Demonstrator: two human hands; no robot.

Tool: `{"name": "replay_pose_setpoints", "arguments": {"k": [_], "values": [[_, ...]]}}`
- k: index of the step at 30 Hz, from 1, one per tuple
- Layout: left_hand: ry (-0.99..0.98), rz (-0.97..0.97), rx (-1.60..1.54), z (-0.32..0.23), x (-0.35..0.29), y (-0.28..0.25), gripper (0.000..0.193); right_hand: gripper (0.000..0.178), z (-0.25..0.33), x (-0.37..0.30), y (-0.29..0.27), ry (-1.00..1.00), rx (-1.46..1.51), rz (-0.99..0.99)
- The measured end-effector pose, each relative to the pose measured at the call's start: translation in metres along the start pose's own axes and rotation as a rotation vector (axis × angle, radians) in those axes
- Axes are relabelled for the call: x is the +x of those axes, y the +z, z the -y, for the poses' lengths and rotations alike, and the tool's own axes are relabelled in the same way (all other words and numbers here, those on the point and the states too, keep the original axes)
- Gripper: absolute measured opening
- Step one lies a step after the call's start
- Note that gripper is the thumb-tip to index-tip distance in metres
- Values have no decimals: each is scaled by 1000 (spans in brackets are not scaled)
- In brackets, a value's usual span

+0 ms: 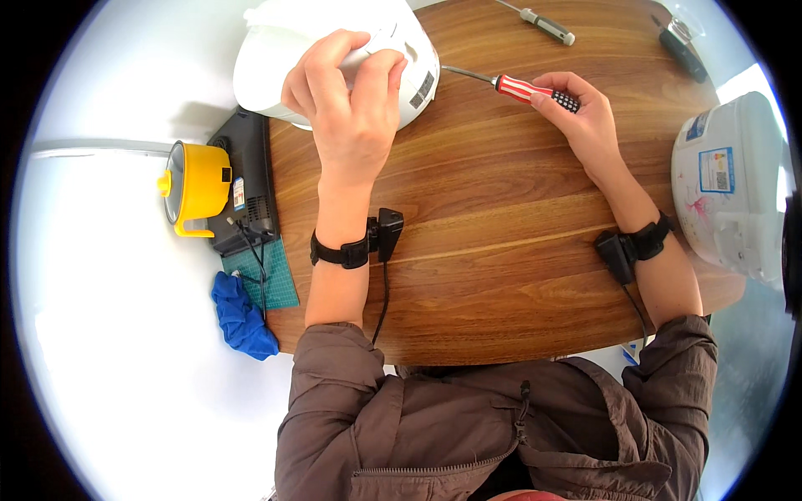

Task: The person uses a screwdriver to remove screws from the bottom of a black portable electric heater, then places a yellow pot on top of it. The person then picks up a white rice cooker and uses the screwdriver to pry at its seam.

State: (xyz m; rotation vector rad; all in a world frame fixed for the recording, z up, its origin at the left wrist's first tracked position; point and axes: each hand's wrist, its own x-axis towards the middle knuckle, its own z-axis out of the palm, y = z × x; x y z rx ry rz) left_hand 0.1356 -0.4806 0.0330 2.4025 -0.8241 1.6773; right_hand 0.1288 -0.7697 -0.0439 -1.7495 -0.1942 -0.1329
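Note:
My left hand (pixel 347 108) rests on a white rounded appliance (pixel 271 75), which looks like a rice cooker, at the far left of the table. Its fingers and thumb are bent and closed on the upper part; what lies under the fingertips is hidden. In my right hand (pixel 585 121) is a screwdriver (pixel 518 88) with a red-and-white striped handle and a dark, white-spotted end. Its metal shaft points left, and the tip reaches the appliance's side near a dark label; whether it touches cannot be told.
Another screwdriver (pixel 547 27) with a grey handle lies at the far side. A dark tool (pixel 683 54) sits far right, beyond a white rice cooker (pixel 710 204). At left are a yellow pot (pixel 205 179), a black box (pixel 251 159), a green mat (pixel 280 275) and a blue cloth (pixel 241 321).

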Motion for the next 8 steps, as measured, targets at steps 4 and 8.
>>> {"name": "replay_pose_setpoints", "arguments": {"k": [4, 8], "values": [[29, -16, 29, 2, -3, 2, 15, 31, 3, 4, 4, 75, 327, -96], [55, -52, 27, 6, -10, 7, 20, 34, 21, -5, 4, -148, 367, -197]]}}
